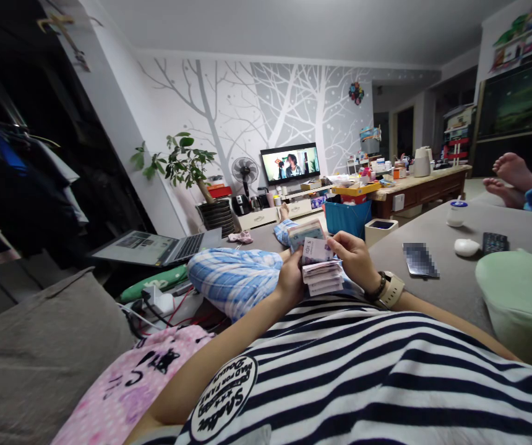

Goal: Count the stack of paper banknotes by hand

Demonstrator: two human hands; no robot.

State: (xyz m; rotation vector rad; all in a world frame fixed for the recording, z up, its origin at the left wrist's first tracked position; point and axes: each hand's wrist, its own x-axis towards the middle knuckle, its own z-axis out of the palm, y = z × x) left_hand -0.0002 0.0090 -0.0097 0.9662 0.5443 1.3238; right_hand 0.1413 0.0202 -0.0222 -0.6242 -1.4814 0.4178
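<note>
My left hand (290, 278) is closed around a stack of banknotes (322, 279) in front of my striped shirt. The lower notes fan downward in steps, and a greenish note (307, 231) sticks up behind them. My right hand (350, 254) pinches the right edge of a pale purple note (317, 250) at the top of the stack. A watch with a light band (391, 290) and a dark bracelet are on my right wrist. Below the hands are my blue-checked trousers (233, 275).
An open laptop (154, 247) lies to the left, with cables and a power strip (160, 303) below it. On the grey sofa at right are a phone (419, 259), a white mouse (467, 248) and a green neck pillow (511, 290). Another person's bare feet (511, 176) rest at far right.
</note>
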